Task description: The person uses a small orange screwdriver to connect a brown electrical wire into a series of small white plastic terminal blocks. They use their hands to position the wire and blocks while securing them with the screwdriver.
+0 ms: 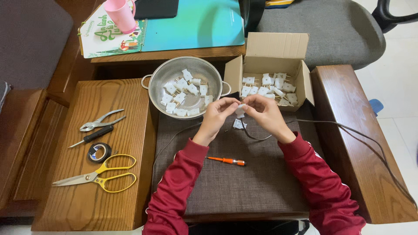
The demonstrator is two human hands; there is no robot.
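left hand (215,116): raised over the brown mat, fingers (226,104) pinched together on the white plug part, at its left side
right hand (264,114): opposite the left, fingers (249,103) clamped on the same white plug part from the right
white plug part (240,109): small, held between both hands just above the mat, in front of the colander and the box; details too small to tell
second plug piece (238,124): white, lying on the mat just below the held one, between the wrists
cable (348,130): dark, runs from under the hands rightward across the mat and over the wooden armrest
brown mat (244,182): woven, centre of the table, under both forearms
orange screwdriver (226,160): flat on the mat, between the red sleeves, near the left forearm
colander (157,82): metal, behind the left hand, holds white plugs with prongs
cardboard box (276,45): open, behind the right hand, just beside the colander, more white plugs inside
wooden board left (126,126): carries pliers (101,121), black-handled screwdriver (92,136), black tape roll (99,152), yellow scissors (98,176), all well apart from the hands
pink cup (120,15): far left back, standing on a notebook (191,26)
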